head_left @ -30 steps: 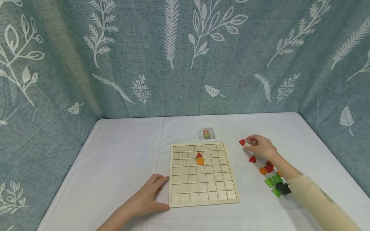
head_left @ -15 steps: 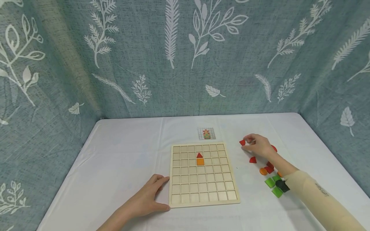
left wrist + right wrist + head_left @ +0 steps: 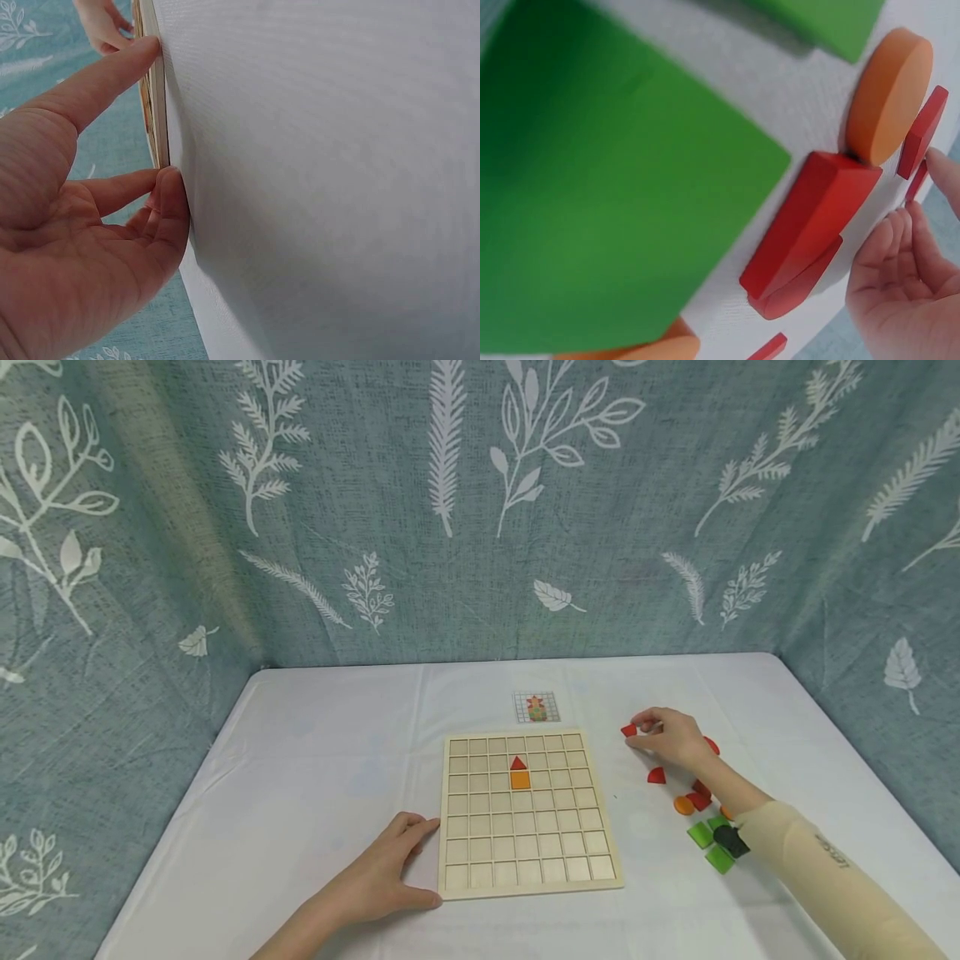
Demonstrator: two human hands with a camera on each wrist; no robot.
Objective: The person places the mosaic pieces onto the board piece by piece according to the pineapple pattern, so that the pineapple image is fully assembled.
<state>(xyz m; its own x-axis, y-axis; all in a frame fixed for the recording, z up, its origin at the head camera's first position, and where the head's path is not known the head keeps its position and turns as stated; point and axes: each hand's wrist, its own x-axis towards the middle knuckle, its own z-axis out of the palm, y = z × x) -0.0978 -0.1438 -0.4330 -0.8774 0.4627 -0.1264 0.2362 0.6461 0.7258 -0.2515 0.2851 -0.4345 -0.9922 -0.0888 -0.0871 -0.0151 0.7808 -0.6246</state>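
A pale wooden grid board lies on the white table, with a red triangle block directly above an orange square block in its cells. My left hand rests at the board's left side, thumb by the near corner and fingertips against the edge. To the right of the board, my right hand pinches a red quarter-circle block at the table surface. The right wrist view shows this block partly hidden between thumb and fingertips. A second red quarter-circle block lies nearer to me.
Below the right forearm lie several loose blocks: green squares, orange rounds, red pieces and dark green pieces. Behind the board is a small card with a gridded picture. A leaf-patterned curtain borders the table.
The right fingertips have moved slightly left and closed on the red quarter-circle block. The left hand and the board stay put.
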